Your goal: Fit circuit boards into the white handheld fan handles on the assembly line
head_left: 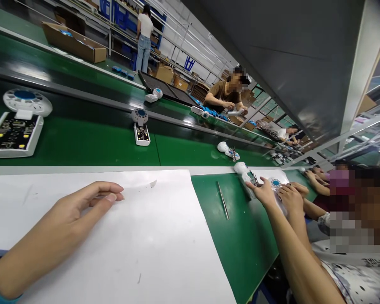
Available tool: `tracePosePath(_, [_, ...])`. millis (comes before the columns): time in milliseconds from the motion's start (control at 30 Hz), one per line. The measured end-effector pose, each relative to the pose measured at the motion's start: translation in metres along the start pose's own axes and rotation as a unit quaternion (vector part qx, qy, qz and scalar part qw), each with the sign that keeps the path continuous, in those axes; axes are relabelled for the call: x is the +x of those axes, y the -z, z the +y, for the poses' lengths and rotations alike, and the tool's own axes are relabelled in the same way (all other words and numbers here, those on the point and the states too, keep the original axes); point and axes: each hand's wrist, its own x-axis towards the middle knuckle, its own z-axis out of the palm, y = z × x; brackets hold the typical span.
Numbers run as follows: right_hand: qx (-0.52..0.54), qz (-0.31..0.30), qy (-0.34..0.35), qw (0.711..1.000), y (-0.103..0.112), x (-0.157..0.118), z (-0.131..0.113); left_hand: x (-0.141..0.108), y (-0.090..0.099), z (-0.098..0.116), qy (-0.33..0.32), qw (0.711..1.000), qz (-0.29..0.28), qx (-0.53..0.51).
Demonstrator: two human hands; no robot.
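Observation:
My left hand (72,215) reaches in from the left over a white sheet (164,249), with a blue band at the wrist. Its fingers are loosely bent, the thumb near the fingertips, and nothing shows between them. My right hand is out of view. Beyond my left hand, a white device (141,133) lies on the green bench, its round blue-centred head joined to a body with a black circuit board. A larger-looking one (15,135) of the same kind lies at the far left, its board uncovered as well.
At right, a co-worker's hands (288,196) work on a white device. A thin metal rod (222,200) lies on the green bench (240,236) between us. More white devices (154,95) lie along the line. A cardboard box (76,44) stands far left; a dark shelf (291,59) hangs overhead.

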Motion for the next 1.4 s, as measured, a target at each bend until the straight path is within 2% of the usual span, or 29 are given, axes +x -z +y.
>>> tracePosePath(100, [0.093, -0.014, 0.044, 0.995, -0.006, -0.024, -0.030, -0.001, 0.000, 0.001, -0.002, 1.000, 0.001, -0.003])
tracePosePath(200, [0.192, -0.047, 0.115, 0.974, -0.010, -0.056, -0.071, -0.001, 0.001, 0.001, 0.004, 1.000, 0.006, -0.004])
tracePosePath(333, [0.281, -0.120, 0.187, 0.934, -0.013, -0.108, -0.122, -0.002, 0.001, 0.002, 0.000, 1.000, 0.009, 0.010])
tracePosePath(433, [0.351, -0.188, 0.258, 0.880, -0.016, -0.145, -0.147, -0.004, 0.001, 0.006, -0.016, 1.000, 0.011, 0.014])
tracePosePath(500, [0.387, -0.234, 0.289, 0.844, -0.017, -0.163, -0.158, -0.006, 0.000, 0.008, -0.026, 0.999, 0.013, 0.013])
tracePosePath(600, [0.405, -0.283, 0.302, 0.815, -0.020, -0.179, -0.165, -0.007, -0.001, 0.010, -0.054, 0.998, 0.019, 0.010])
tracePosePath(767, [0.393, -0.318, 0.304, 0.808, -0.031, -0.188, -0.167, -0.012, -0.002, 0.010, -0.124, 0.992, -0.005, 0.034])
tracePosePath(867, [0.395, -0.368, 0.276, 0.795, -0.038, -0.193, -0.167, -0.017, -0.002, 0.010, -0.183, 0.981, 0.010, 0.057])
tracePosePath(967, [0.383, -0.426, 0.254, 0.779, -0.040, -0.199, -0.170, -0.020, 0.001, 0.008, -0.303, 0.949, 0.025, 0.083])
tracePosePath(1100, [0.337, -0.473, 0.212, 0.786, -0.034, -0.203, -0.175, -0.022, 0.003, 0.011, -0.438, 0.889, 0.032, 0.130])
tracePosePath(1233, [0.327, -0.517, 0.155, 0.776, -0.028, -0.204, -0.179, -0.023, -0.011, 0.026, -0.498, 0.837, 0.032, 0.224])
tracePosePath(1400, [0.325, -0.528, 0.132, 0.773, -0.024, -0.208, -0.185, -0.016, -0.051, 0.049, -0.508, 0.788, 0.020, 0.349])
